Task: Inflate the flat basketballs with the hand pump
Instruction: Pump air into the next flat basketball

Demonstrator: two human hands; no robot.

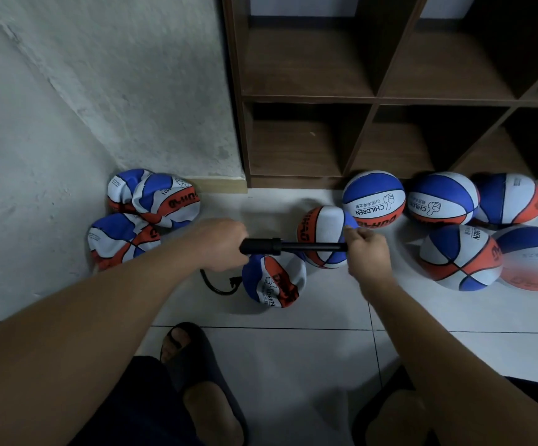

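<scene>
A black hand pump (280,246) lies level between my hands, its rod drawn out to the right. My left hand (221,244) grips the pump's barrel. My right hand (369,249) grips the handle at the rod's end. A black hose (218,284) curls from the pump down to a crumpled blue, white and orange basketball (274,281) on the floor right below. A partly round ball (322,236) sits just behind the pump. Three flat balls (145,214) are piled in the left corner.
Several round balls (374,199) lie at the right along the foot of a dark wooden cubby shelf (374,98). A rough white wall (100,91) stands at the left. My sandalled foot (190,349) and knees are at the bottom on the white tile floor (293,365).
</scene>
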